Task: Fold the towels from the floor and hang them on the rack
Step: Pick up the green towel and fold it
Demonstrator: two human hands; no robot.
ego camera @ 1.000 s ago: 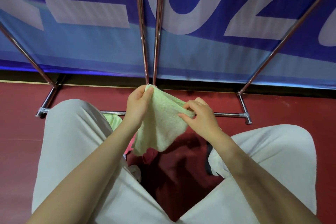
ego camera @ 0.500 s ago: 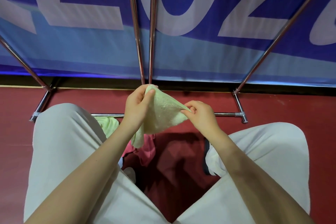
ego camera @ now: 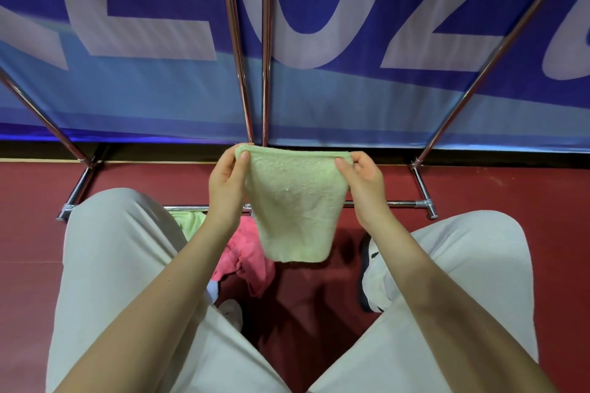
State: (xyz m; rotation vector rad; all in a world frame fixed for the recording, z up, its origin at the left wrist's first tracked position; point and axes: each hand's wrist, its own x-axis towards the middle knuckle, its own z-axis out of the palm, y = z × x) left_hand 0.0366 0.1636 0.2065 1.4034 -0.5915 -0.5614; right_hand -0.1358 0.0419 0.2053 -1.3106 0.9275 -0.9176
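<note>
A pale green towel (ego camera: 295,204) hangs spread between my hands above the floor. My left hand (ego camera: 226,182) pinches its top left corner and my right hand (ego camera: 364,182) pinches the top right corner, so the top edge is stretched flat. Below it on the red floor lie a pink towel (ego camera: 245,255) and another green towel (ego camera: 190,223), both partly hidden by my left knee. The chrome rack (ego camera: 242,73) rises right behind the held towel, its two middle bars just above my hands.
The rack's slanted side legs (ego camera: 485,67) and low floor bar (ego camera: 399,202) frame the space ahead. A blue banner (ego camera: 319,99) hangs behind the rack. My knees in light trousers (ego camera: 115,265) flank the towels, with shoes on the floor between them.
My hands moved apart and the green towel went from bunched and folded to stretched flat by its two top corners. The view tilted slightly.
</note>
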